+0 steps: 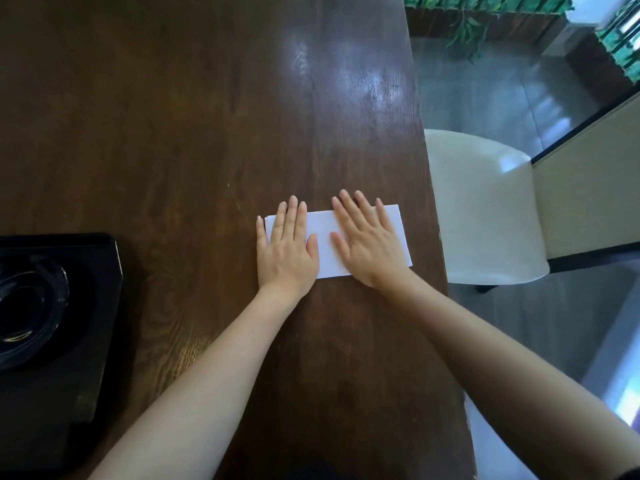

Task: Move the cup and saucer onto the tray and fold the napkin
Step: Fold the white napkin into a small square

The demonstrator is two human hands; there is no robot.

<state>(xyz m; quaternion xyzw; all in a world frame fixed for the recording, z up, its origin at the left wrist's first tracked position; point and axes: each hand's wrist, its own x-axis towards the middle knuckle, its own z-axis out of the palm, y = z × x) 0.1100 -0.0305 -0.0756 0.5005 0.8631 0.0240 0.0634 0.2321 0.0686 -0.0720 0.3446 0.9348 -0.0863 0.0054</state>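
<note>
- A long dark wooden table (194, 126) is filling most of the view, its grain showing through a glossy finish.
- Pale light is glinting off the table's far end in soft patches.
- A cream upholstered chair (485, 209) is standing just beside the table's right edge.
- A grey, polished floor (485, 91) is stretching beyond it, catching faint reflections.
- Green plants (485, 5) are growing along a dark wooden planter (485, 26) at the far side of the room.
- A beige panel with dark trim (588, 188) is rising at the right, behind the chair.
</note>
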